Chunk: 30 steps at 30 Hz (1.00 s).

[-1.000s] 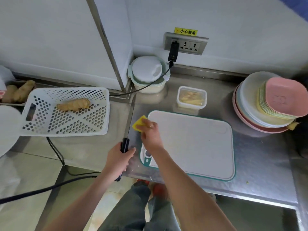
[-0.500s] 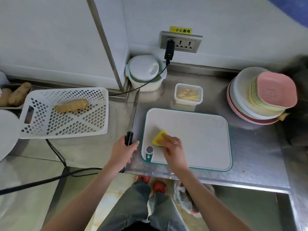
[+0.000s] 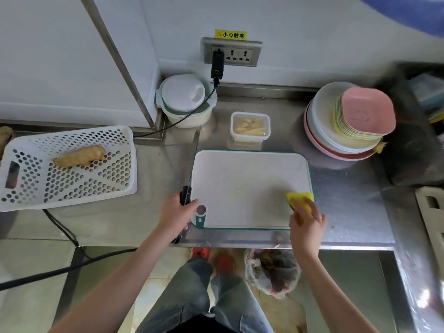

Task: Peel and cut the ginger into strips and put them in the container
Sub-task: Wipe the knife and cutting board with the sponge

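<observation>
Sponge [image 3: 300, 200] pinched under my right hand [image 3: 306, 224], I wipe the near right corner of the cutting board [image 3: 245, 183]. My left hand [image 3: 176, 216] grips the knife [image 3: 191, 169] beside the board's left edge. Strips already fill the container [image 3: 250, 126] beyond; one unpeeled ginger [image 3: 79, 156] lies in the basket [image 3: 72, 188]. Next, I judge: fetch that.

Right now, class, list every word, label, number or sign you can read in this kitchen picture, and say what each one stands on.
"小心触电": black characters on the yellow warning sticker, stuck to the wall just above the socket panel; a small symbol at its left end is too blurred to make out.
Faint embossed mark on the top pink plate: too blurred to read.
Nothing else legible: the cutting board, basket and container show no readable text.
</observation>
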Each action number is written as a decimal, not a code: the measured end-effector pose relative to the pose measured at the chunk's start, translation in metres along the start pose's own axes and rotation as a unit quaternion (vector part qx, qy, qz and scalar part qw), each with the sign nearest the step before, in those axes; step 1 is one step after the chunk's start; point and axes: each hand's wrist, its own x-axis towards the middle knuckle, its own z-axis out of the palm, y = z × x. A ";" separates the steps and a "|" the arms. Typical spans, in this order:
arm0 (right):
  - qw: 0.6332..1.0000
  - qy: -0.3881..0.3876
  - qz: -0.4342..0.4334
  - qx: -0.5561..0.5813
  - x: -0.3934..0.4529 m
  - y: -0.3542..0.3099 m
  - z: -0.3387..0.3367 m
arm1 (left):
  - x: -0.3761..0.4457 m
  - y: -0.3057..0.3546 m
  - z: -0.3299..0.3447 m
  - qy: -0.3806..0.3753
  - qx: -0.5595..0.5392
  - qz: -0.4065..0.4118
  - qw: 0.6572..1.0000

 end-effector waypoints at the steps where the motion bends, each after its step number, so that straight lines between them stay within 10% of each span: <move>1: 0.998 -0.023 -0.048 0.012 0.004 -0.011 0.008 | 0.000 0.001 0.003 -0.001 0.005 -0.001 1.000; 5: 0.971 -0.159 -0.180 -0.008 -0.008 -0.019 0.038 | -0.001 0.007 0.014 -0.009 0.015 0.008 1.000; 9: 0.988 0.043 0.145 -0.022 0.007 0.028 -0.006 | -0.001 0.010 0.017 -0.009 0.006 0.011 1.000; 11: 0.982 0.080 0.169 -0.020 -0.008 0.026 -0.016 | 0.001 0.010 0.018 0.000 0.001 0.007 1.000; 16: 0.953 -0.160 -0.257 -0.029 -0.105 -0.060 0.034 | 0.006 0.012 0.016 0.025 -0.035 -0.005 0.999; 20: 0.869 -0.384 -0.306 0.054 -0.136 -0.111 0.071 | 0.009 0.009 0.005 0.037 -0.046 -0.008 0.998; 23: 0.836 -0.410 -0.364 -0.008 -0.129 -0.110 0.090 | 0.008 0.005 0.002 0.040 -0.042 -0.009 0.998; 30: 0.949 -0.212 -0.229 -0.033 -0.106 -0.006 0.027 | 0.003 0.001 0.010 0.032 -0.027 -0.005 0.999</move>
